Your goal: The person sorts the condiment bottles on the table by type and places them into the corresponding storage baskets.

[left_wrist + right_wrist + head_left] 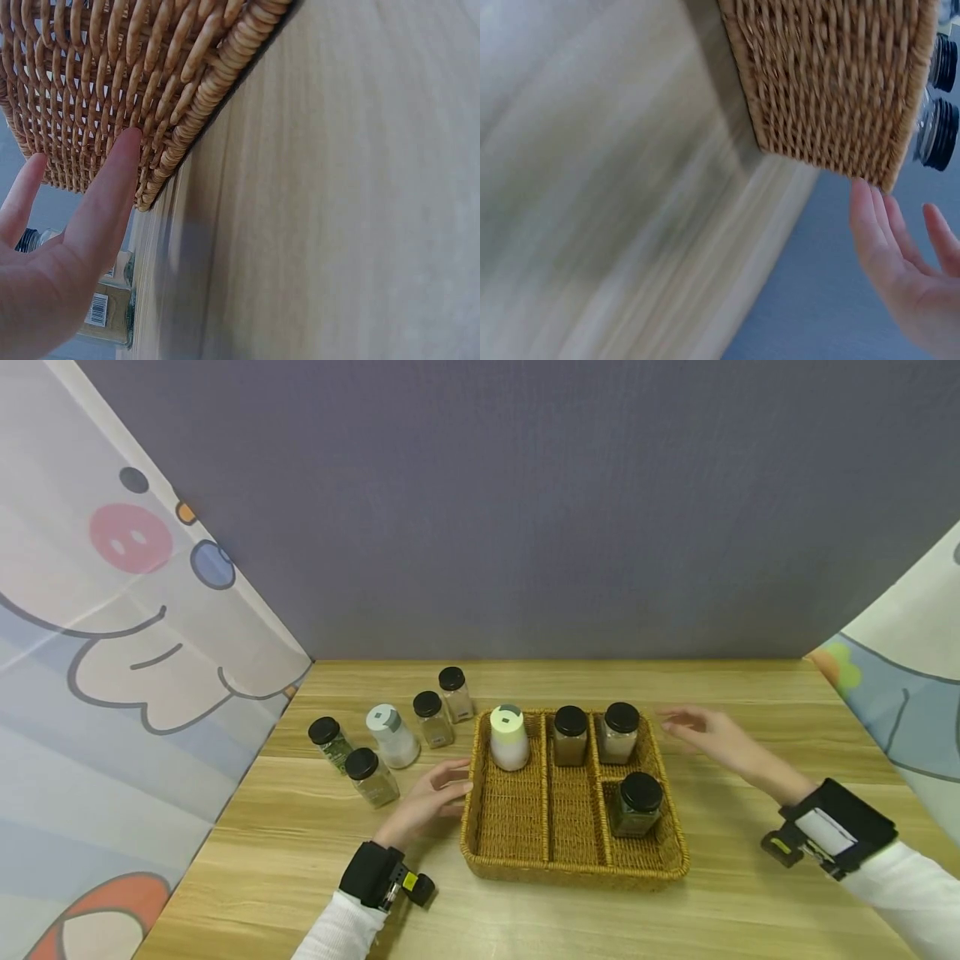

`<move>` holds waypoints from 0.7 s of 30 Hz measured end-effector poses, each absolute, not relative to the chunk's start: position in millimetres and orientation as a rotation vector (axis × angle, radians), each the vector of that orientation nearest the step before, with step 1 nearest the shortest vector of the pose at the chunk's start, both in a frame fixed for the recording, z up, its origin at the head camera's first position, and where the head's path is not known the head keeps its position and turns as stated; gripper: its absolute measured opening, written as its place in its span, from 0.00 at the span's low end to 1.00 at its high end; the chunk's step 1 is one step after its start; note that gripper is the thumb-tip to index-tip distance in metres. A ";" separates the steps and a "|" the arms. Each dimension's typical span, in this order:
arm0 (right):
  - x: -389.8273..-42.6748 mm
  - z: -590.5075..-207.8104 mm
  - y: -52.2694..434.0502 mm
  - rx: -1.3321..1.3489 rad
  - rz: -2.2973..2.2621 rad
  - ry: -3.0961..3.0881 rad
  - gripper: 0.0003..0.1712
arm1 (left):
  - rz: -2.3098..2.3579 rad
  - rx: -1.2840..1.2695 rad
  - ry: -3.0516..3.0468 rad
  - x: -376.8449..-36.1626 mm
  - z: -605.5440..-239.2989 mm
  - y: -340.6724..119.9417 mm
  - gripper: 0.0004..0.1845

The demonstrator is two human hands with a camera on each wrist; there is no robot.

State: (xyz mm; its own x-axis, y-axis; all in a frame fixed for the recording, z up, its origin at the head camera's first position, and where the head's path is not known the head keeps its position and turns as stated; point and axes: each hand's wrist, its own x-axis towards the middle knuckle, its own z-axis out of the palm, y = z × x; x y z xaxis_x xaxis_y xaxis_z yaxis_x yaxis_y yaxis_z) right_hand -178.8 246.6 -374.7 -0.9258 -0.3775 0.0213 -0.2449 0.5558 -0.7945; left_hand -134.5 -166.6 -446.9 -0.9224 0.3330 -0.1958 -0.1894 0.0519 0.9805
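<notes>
A woven basket (577,875) with several compartments stands on the wooden table. My left hand (429,800) is at its left wall, fingers extended; in the left wrist view the fingertips (129,142) meet the wicker. On the other side my right hand (705,733) has its fingers by the basket's far right corner, with nothing in its grasp. Inside the basket are a white-capped shaker (509,739) at the far left, a black-lidded jar of brown powder (570,739) in the middle, a jar of pale contents (619,735) at the far right and a dark green jar (637,806) at the near right.
Left of the basket stand a white shaker (393,737), a jar of green herbs (331,743), a tan jar (372,778) and two more black-lidded jars, one (434,721) in front of the other (456,695). A grey partition (525,527) rises behind the table.
</notes>
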 end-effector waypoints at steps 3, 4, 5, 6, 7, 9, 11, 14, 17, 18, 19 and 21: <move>-173.4 -377.6 246.6 -0.491 -1.325 2.613 0.26 | 1.924 0.146 1.972 -134.5 -446.5 -166.6 0.32; -171.8 -378.3 246.6 -0.480 -1.332 2.605 0.26 | 1.924 0.146 1.972 -134.5 -446.3 -166.5 0.32; -170.3 -379.1 246.6 -0.464 -1.343 2.593 0.26 | 1.923 0.147 1.973 -134.6 -446.1 -166.4 0.32; -168.9 -380.2 246.9 -0.457 -1.350 2.585 0.26 | 1.923 0.148 1.973 -134.6 -446.1 -166.3 0.32; -167.5 -382.0 247.2 -0.451 -1.372 2.562 0.27 | 1.922 0.148 1.973 -134.8 -446.2 -166.3 0.32; -164.9 -385.4 248.3 -0.447 -1.420 2.508 0.27 | 1.923 0.145 1.970 -134.9 -446.3 -166.2 0.32; -162.4 -388.9 249.4 -0.441 -1.444 2.483 0.27 | 1.924 0.147 1.969 -134.8 -446.2 -166.2 0.32; -158.7 -393.2 250.2 -0.437 -1.471 2.454 0.27 | 1.922 0.145 1.974 -134.4 -446.4 -166.2 0.32; -155.8 -397.6 249.4 -0.425 -1.481 2.439 0.27 | 1.922 0.146 1.976 -134.2 -447.0 -166.5 0.33; -154.8 -399.1 248.8 -0.412 -1.490 2.423 0.27 | 1.923 0.144 1.975 -134.2 -447.4 -166.7 0.33; -153.7 -400.5 248.0 -0.387 -1.479 2.429 0.28 | 1.924 0.143 1.973 -134.4 -447.7 -166.8 0.33; -151.9 -402.7 246.3 -0.368 -1.483 2.409 0.29 | 1.927 0.144 1.968 -134.5 -448.1 -166.9 0.33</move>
State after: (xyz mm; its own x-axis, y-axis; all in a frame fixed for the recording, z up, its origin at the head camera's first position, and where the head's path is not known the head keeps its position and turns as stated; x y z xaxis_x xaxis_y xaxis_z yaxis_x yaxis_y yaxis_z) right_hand -151.9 246.3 -402.7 -0.9261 -0.3613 -0.1090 -0.0653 0.4379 -0.8967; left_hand -134.5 -166.9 -448.1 -0.9223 0.3329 -0.1964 -0.1893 0.0539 0.9804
